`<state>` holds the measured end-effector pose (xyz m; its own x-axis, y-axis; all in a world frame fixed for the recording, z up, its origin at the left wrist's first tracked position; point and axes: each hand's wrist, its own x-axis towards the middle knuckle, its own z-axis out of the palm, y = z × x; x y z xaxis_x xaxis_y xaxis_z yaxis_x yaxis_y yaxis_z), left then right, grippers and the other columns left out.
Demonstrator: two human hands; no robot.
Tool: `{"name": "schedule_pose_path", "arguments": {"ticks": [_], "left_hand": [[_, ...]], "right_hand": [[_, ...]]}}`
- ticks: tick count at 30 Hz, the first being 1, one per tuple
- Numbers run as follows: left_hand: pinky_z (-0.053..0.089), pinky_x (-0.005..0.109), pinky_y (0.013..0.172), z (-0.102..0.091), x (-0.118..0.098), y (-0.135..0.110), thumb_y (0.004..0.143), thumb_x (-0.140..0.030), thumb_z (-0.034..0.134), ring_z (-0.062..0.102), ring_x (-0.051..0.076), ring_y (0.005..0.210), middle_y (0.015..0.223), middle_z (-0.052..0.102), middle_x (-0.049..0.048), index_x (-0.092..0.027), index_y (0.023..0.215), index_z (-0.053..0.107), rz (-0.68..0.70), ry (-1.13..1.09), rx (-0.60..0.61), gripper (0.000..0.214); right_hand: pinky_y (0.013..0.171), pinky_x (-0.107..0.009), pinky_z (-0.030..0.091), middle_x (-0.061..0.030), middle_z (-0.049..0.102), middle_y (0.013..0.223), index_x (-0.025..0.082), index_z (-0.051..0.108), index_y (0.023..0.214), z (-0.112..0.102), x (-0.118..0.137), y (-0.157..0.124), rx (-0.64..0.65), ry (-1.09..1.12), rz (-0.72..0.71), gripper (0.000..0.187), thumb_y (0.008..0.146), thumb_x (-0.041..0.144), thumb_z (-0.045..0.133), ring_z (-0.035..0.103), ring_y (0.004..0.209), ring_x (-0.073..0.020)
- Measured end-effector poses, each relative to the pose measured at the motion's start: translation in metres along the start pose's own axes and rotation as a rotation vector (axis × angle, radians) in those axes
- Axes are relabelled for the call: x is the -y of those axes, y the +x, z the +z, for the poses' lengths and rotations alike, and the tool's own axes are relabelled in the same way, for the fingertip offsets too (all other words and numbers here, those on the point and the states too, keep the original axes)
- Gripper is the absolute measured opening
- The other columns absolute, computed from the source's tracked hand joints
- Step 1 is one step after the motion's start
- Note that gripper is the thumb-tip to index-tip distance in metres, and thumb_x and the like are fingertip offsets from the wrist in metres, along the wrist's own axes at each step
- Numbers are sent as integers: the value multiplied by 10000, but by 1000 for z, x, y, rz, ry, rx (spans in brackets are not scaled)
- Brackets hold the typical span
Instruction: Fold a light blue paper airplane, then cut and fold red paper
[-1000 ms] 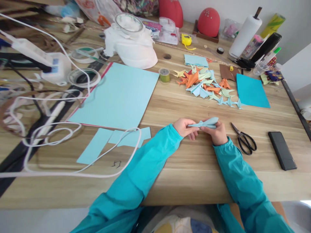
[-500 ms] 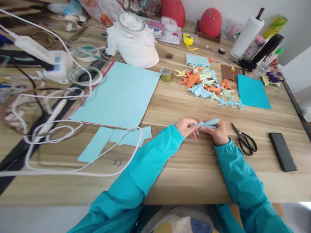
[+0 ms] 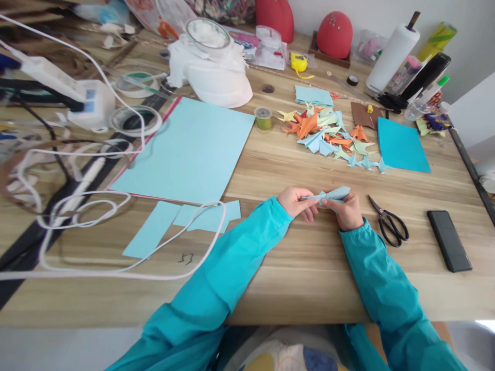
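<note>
Head view: one pale-blue folded paper is held just above the counter, between both hands. The left hand pinches its thin end; the right hand has its fingers closed on the broad end.

One pair of scissors lies just beside the right hand, and one phone farther right. Beyond, paper birds overlap in a heap too tangled to count; three small blue ones line its near edge. One spool stands left of it, one bright-blue paper stack right.

As for containers, one dark tray bears one red dome; one clear bag has something pink inside; the contents of one pink-lidded container are too small to tell.
</note>
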<state>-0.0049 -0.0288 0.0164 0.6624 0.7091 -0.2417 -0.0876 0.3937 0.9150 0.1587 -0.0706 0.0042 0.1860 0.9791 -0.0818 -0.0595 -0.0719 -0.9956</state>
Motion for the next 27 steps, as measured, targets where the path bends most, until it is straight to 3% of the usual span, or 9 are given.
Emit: {"name": "schedule_pose_path", "arguments": {"ticks": [4,8,17,27], "left_hand": [[489,219,367,1,-2,0,649,-390,718,600,140,394,517,629,24,-92,669,578,-14,-15,-36,330],[481,215,355,0,-3,0,650,-388,717,591,140,376,491,620,18,-91,670,577,-33,-19,-52,329],[491,240,366,-3,-1,0,650,-382,702,585,142,377,501,616,27,-91,624,599,14,29,-21,310],[487,226,360,-3,1,-2,653,-370,694,577,130,371,494,611,23,-94,613,608,71,87,-30,291]], "right_hand": [[652,-347,538,-26,709,711,182,695,765,-2,1,1,46,-24,-2,269,562,332,789,652,638,-189],[706,-361,535,-23,715,780,192,688,784,-1,5,0,66,-63,-23,326,508,308,819,662,721,-206],[588,-324,537,-15,691,625,162,678,744,3,15,-3,66,-144,2,324,503,333,813,642,573,-184],[678,-346,544,-15,715,726,207,695,740,4,10,-5,28,-152,-68,264,511,258,817,662,669,-195]]}}
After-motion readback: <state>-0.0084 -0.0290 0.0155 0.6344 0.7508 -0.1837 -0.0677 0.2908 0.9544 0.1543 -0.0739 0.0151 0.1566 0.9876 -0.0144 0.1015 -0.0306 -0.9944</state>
